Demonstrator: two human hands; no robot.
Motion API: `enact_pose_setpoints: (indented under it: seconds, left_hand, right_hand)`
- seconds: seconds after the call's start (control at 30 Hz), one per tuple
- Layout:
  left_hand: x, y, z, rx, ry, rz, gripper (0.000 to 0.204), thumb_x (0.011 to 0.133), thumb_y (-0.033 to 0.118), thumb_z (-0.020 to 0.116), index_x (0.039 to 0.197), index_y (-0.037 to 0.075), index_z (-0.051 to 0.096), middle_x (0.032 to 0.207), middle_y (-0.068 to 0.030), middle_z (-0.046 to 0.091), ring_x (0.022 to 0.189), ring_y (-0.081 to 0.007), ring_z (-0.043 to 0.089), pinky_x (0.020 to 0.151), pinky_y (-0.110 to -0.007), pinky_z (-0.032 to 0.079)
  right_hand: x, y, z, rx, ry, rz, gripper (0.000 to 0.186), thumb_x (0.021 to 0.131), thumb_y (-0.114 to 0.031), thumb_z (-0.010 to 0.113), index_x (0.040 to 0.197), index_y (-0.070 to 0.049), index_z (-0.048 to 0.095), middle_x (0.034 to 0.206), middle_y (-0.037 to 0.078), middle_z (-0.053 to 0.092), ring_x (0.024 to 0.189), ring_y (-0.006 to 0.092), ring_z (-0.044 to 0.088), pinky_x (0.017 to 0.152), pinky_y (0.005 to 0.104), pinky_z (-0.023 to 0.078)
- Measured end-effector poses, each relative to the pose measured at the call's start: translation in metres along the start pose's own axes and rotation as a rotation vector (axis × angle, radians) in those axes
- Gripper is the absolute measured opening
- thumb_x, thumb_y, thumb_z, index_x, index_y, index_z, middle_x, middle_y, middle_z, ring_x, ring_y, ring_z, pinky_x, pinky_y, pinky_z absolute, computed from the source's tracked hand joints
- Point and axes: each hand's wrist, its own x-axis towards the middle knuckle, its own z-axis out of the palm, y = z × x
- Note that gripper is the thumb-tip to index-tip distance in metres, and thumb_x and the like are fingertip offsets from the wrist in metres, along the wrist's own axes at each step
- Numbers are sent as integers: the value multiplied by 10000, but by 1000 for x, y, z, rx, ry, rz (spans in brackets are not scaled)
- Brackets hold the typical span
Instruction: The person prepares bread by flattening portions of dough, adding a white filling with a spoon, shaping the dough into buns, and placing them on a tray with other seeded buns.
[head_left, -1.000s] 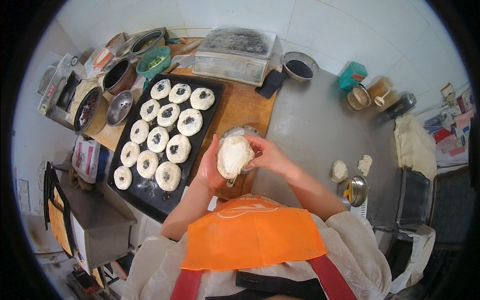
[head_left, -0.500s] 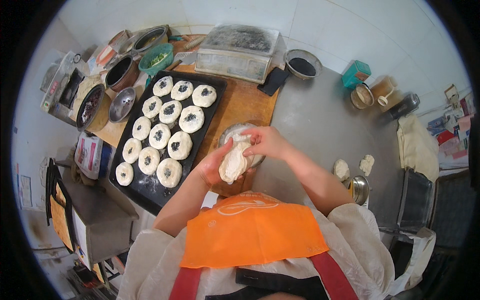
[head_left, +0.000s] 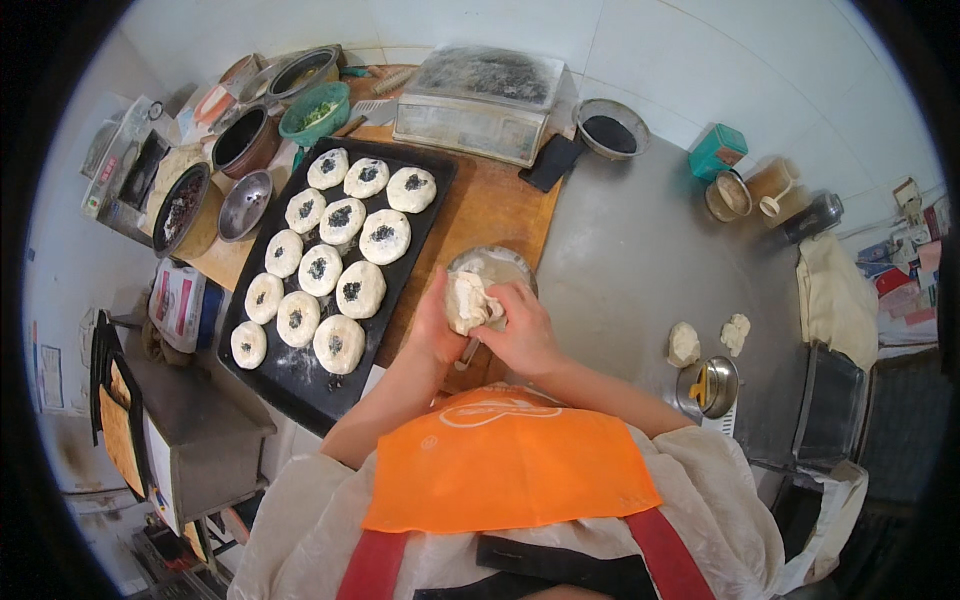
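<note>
Both hands meet in front of my chest around a pale piece of dough [head_left: 466,302]. My left hand [head_left: 432,325] cups it from the left side. On the right, my right hand [head_left: 520,325] pinches its gathered edge between bent fingers. Just beyond and partly under the hands is a round metal bowl [head_left: 515,262] with whitish contents, partly hidden. To the left lies a black baking tray [head_left: 432,160] with several round flat dough pieces [head_left: 385,237], each topped with dark seeds in the middle.
Bowls, among them a green one [head_left: 318,110], stand at the back left. A floury clear-lidded box [head_left: 475,105], black phone [head_left: 550,163] and bowl of dark seeds [head_left: 610,132] line the back. Right on the metal counter [head_left: 640,240] are two dough lumps [head_left: 684,344] and a metal bowl [head_left: 718,385].
The dough was stretched long and open; it is now gathered into a more compact lump. My right hand has come down and closer to the left hand, its fingers pinching the dough's edge.
</note>
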Motion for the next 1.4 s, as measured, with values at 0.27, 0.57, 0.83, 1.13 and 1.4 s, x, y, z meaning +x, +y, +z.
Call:
enact_pose_setpoints:
  seconds: [0.27, 0.57, 0.83, 1.13, 1.4]
  left_hand:
    - [-17, 4, 22, 395, 71, -128, 530, 1006, 548, 369, 1289, 129, 530, 1195, -47, 626, 1088, -220, 610, 889, -445, 510]
    - [-16, -5, 19, 309, -106, -114, 561, 1002, 569, 340, 1297, 125, 514, 1197, -69, 622, 1063, -235, 628, 847, -425, 550]
    - [-7, 5, 15, 116, 68, -16, 564, 1008, 569, 319, 1164, 78, 548, 1149, -125, 622, 1002, -271, 642, 860, -408, 536]
    - [-7, 2, 4, 423, 66, 22, 493, 1014, 542, 358, 1200, 130, 554, 1082, -55, 649, 949, -200, 647, 801, -377, 530]
    - [-9, 9, 6, 803, -52, 109, 547, 1016, 524, 393, 1180, 44, 595, 1040, -31, 650, 883, -106, 608, 763, -284, 482]
  right_hand:
    - [28, 23, -11, 40, -119, -309, 230, 748, -65, 694, 967, -55, 626, 832, 122, 600, 793, 345, 616, 692, 406, 502]
    - [59, 45, -30, 313, -530, 389, 421, 712, -169, 797, 1089, -28, 673, 673, 73, 636, 642, 193, 637, 617, 308, 501]
    - [15, -11, -8, 147, -218, 129, 359, 725, -126, 771, 1041, -32, 628, 986, 125, 590, 833, 266, 626, 724, 364, 512]
    - [34, 14, -5, -1, -233, -152, 247, 729, -32, 677, 961, -29, 594, 787, 100, 599, 739, 282, 617, 669, 371, 510]
    - [57, 15, -25, 497, -531, 384, 261, 750, -22, 669, 1008, 7, 641, 702, 91, 616, 625, 148, 604, 584, 299, 487]
